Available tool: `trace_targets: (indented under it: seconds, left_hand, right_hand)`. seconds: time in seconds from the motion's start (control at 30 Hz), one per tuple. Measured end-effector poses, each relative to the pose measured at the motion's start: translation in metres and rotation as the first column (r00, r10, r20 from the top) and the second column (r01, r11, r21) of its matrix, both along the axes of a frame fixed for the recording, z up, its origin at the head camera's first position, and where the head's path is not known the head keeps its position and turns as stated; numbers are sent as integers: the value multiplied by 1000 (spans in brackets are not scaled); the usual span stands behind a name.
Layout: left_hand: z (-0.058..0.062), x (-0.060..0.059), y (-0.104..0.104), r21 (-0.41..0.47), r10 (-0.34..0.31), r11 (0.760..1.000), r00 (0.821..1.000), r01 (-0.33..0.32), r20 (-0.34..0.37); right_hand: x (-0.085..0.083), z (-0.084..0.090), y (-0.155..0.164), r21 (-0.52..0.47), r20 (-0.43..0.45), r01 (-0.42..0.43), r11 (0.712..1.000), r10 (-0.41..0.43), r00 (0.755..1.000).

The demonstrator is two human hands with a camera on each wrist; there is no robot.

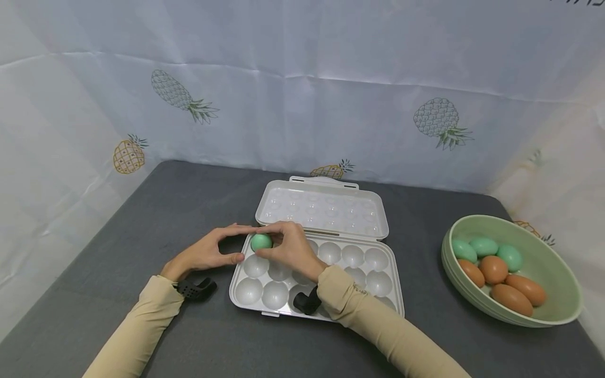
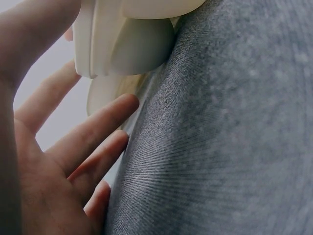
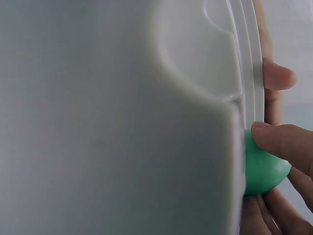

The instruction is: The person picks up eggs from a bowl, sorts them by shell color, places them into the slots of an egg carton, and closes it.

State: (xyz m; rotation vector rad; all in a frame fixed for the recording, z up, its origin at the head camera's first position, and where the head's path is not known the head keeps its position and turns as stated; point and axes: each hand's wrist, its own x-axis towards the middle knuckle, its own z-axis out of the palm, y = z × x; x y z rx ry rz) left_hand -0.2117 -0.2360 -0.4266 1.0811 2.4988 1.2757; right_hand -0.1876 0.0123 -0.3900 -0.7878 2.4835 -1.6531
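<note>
A green egg (image 1: 261,242) sits in the far-left corner cup of a white plastic egg tray (image 1: 275,295). My right hand (image 1: 294,251) reaches across the tray and pinches that egg between thumb and fingers; in the right wrist view the thumb lies on the egg (image 3: 264,169). At the tray's left corner, my left hand (image 1: 208,252) has its thumb and fingers spread around the edge. Its lower fingers stretch out beside the tray wall in the left wrist view. The tray's hinged lid (image 1: 326,207) lies folded back behind it. My right forearm hides some cups.
On the right stands a pale green bowl (image 1: 560,283) with several green eggs (image 1: 483,246) and brown eggs (image 1: 512,299). A dark grey cloth (image 1: 212,336) covers the table. Behind it hangs a white curtain (image 1: 302,121) with pineapple prints.
</note>
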Motion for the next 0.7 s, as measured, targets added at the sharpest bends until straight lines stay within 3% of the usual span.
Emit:
trace_targets:
  seconds: [0.33,0.7]
  left_hand:
    - [-1,1,0,-10,18,1000,1000,-18,2]
    - [-1,1,0,-22,10,1000,1000,-10,8]
  right_hand:
    - [1,9,1,-15,6,14,1000,-14,1000]
    - [-1,31,17,-166,97,15,986,1,995]
